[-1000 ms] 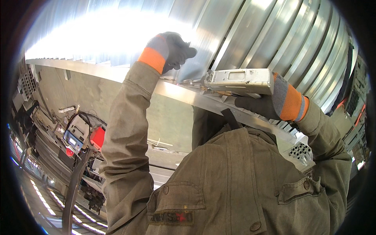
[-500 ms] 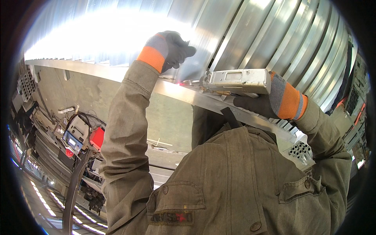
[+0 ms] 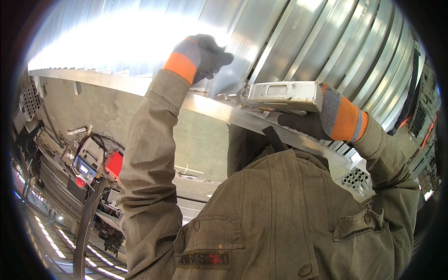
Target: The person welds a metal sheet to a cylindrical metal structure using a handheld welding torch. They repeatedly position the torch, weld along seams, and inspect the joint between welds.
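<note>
My right hand [image 3: 317,119], in a grey and orange glove with dark fingers, is wrapped round a handheld welding gun [image 3: 282,95]. The gun has a boxy white body and a narrow nozzle pointing left. Its tip lies close to the seam where the ribbed metal sheet [image 3: 247,46] meets a long flat metal edge bar [image 3: 214,106]. My left hand [image 3: 207,58], gloved alike, is over the sheet just beyond that bar, to the left of the nozzle. Its fingers are curled and the thumb points right; whatever they may hold is hidden.
A strong glare covers the sheet's left part. Below the bar, on the left, stand a machine with a small screen [image 3: 86,169], a red box [image 3: 114,164] and cables. Bundled tubes [image 3: 357,179] show at right, under my right forearm. A curved dark post [image 3: 88,219] rises at lower left.
The red glow at the nozzle tip is gone. My left hand has shifted up very slightly; the welding gun stays almost in place in my right hand.
</note>
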A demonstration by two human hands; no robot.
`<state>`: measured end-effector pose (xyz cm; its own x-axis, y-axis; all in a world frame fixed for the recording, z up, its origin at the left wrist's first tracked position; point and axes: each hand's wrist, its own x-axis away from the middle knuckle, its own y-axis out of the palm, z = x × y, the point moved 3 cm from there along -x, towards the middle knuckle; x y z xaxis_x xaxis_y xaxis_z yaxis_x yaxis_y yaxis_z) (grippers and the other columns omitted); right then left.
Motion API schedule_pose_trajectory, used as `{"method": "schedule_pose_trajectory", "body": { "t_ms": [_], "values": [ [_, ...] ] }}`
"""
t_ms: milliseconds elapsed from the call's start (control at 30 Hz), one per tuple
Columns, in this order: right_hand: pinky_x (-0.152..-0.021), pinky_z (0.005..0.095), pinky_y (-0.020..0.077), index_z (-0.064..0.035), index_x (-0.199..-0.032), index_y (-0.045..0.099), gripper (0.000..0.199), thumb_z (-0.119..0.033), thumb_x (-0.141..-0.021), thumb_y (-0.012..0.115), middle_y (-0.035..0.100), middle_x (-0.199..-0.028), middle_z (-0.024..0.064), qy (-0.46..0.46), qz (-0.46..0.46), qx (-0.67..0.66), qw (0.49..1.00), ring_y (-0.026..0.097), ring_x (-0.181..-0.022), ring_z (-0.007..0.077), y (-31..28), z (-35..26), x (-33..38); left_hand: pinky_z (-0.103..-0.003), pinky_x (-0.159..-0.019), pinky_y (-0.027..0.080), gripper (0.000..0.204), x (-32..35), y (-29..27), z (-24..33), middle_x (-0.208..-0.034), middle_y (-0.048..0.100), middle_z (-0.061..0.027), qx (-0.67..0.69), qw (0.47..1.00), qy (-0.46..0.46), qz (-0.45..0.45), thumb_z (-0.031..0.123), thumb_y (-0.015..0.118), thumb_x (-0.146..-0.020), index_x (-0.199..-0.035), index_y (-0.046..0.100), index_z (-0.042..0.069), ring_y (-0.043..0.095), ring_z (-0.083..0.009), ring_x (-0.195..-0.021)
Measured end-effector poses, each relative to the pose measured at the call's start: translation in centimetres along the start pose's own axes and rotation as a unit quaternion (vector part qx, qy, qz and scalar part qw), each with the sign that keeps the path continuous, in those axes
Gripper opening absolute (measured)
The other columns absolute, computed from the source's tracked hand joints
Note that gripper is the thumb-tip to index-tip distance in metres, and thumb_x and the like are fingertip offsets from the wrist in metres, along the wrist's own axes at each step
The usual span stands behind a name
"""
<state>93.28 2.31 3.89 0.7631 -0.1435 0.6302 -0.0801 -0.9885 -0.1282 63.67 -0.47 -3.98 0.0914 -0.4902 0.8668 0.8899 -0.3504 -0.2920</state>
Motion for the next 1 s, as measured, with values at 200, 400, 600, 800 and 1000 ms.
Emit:
{"method": "schedule_pose_trajectory", "body": {
  "t_ms": [200, 400, 600, 800, 1000],
  "values": [
    [-0.114, 0.0388, 0.0499, -0.0032, -0.149, 0.059, 0.054, -0.017, -0.100, 0.077, 0.062, -0.149, 0.0145, -0.101, -0.045, -0.282, 0.953, 0.062, -0.134, 0.0215, -1.0, 0.2, 0.6, -0.031, -0.050, 0.051, 0.029, 0.0, -0.4, 0.6, -0.074, 0.067, -0.0070, -0.083, 0.996, -0.005, 0.013, 0.025, 0.087, -0.091, -0.089, 0.070, 0.002, 0.063, -0.0142, -0.061],
    [-0.115, 0.0372, 0.0484, -0.0020, -0.151, 0.057, 0.057, -0.013, -0.099, 0.077, 0.060, -0.152, 0.0131, -0.022, -0.080, -0.387, 0.918, 0.060, -0.136, 0.0212, -1.0, 1.2, 0.9, -0.035, -0.060, 0.056, 0.032, -0.9, -0.1, 0.5, -0.077, 0.070, -0.0079, -0.150, 0.988, 0.013, -0.018, 0.034, 0.078, -0.090, -0.087, 0.074, 0.003, 0.066, -0.0185, -0.065],
    [-0.099, 0.0346, 0.0584, -0.0013, -0.141, 0.066, 0.047, -0.013, -0.098, 0.079, 0.075, -0.130, 0.0130, -0.127, 0.023, -0.093, 0.987, 0.073, -0.113, 0.0206, -0.5, 0.1, 0.4, -0.041, -0.071, 0.059, 0.039, -1.1, -0.1, 0.1, -0.076, 0.076, -0.0100, -0.182, 0.983, 0.019, -0.026, 0.043, 0.065, -0.087, -0.080, 0.078, 0.007, 0.071, -0.0251, -0.068],
    [-0.096, 0.0345, 0.0599, -0.0010, -0.138, 0.068, 0.044, -0.012, -0.097, 0.079, 0.077, -0.125, 0.0127, -0.105, 0.010, -0.081, 0.991, 0.074, -0.109, 0.0211, -0.6, 0.7, 0.4, -0.040, -0.066, 0.058, 0.039, -1.0, -0.2, 0.4, -0.074, 0.075, -0.0102, -0.175, 0.984, 0.021, -0.038, 0.042, 0.063, -0.088, -0.077, 0.076, 0.008, 0.070, -0.0227, -0.065],
    [-0.109, 0.0355, 0.0547, -0.0011, -0.147, 0.061, 0.050, -0.010, -0.100, 0.075, 0.070, -0.139, 0.0146, -0.091, -0.019, -0.232, 0.968, 0.068, -0.125, 0.0210, 0.2, 2.6, 0.5, -0.041, -0.066, 0.058, 0.038, -0.8, -0.1, 0.6, -0.075, 0.075, -0.0095, -0.191, 0.981, 0.009, -0.032, 0.041, 0.061, -0.091, -0.080, 0.076, 0.008, 0.070, -0.0225, -0.065]
  ]
}}
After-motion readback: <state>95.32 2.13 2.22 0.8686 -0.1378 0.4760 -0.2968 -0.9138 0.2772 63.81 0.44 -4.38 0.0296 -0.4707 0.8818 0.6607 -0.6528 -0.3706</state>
